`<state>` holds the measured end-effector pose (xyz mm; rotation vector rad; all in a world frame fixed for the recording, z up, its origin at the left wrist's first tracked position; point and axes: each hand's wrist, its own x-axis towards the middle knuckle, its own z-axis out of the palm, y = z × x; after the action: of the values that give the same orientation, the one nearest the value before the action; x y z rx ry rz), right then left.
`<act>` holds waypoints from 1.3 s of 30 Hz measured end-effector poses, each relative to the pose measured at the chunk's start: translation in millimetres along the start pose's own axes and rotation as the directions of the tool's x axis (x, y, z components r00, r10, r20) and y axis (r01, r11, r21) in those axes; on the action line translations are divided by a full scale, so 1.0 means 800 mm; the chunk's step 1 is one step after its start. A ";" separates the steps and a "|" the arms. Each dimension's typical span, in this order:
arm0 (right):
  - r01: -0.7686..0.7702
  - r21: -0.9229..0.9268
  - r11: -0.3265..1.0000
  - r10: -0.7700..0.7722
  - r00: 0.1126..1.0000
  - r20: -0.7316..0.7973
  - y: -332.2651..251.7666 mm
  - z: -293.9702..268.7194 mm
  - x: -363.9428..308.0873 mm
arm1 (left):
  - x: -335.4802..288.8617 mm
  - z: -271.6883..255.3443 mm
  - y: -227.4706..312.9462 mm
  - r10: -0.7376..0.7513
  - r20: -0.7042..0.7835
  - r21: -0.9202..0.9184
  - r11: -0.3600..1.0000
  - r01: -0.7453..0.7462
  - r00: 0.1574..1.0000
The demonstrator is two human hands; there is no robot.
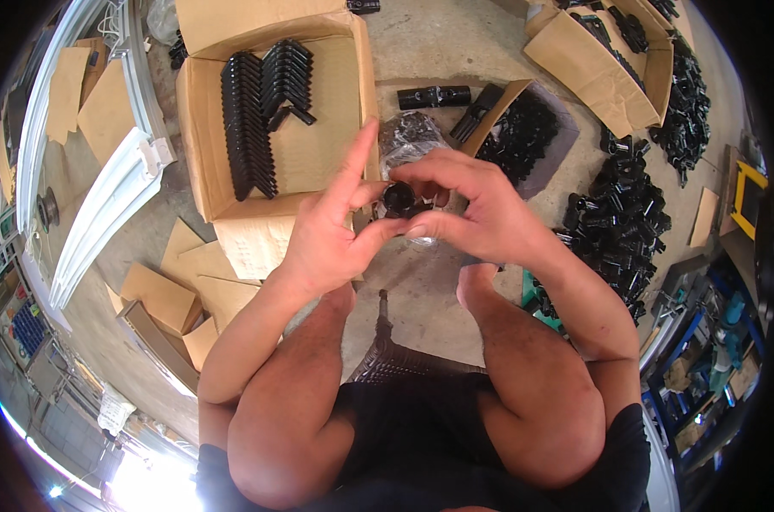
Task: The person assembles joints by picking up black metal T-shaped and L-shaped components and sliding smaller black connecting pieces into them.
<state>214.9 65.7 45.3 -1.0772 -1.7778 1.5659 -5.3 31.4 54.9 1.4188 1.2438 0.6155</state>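
Between my two hands, over the gap between my knees, is a short black tubular part (399, 198), its round opening facing up. My left hand (323, 235) pinches it from the left with the thumb and a bent finger, while the index finger points away. On the other side, my right hand (481, 205) curls its fingers and thumb around the part. Just beyond my hands lies a clear plastic bag (411, 136) of small pieces, partly hidden by them. A longer black tubular piece (434, 97) rests on the floor behind it.
An open cardboard box (340, 111) at the left holds rows of black parts. An open box (499, 115) of small black pieces stands right of the bag. Loose black parts (613, 222) are heaped at the right, below another cardboard box (587, 72). Cardboard sheets (224, 294) lie at the left.
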 end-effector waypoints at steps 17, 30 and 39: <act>-0.216 0.374 0.902 0.235 0.972 -0.005 0.034 0.007 -0.009 | 0.003 0.006 -0.012 -0.284 0.175 -0.393 0.858 0.332 0.943; -0.292 0.390 0.873 0.345 0.936 -0.072 0.020 0.015 -0.003 | -0.003 0.017 -0.008 -0.260 0.041 -0.428 0.868 0.252 0.965; -0.329 0.443 0.834 0.380 0.924 -0.029 0.017 0.014 -0.008 | 0.001 0.009 -0.010 -0.261 0.156 -0.386 0.872 0.302 0.953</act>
<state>212.5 54.5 30.8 -1.2873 -1.1089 1.9526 -1.2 27.9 45.5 0.8884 1.1366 0.5540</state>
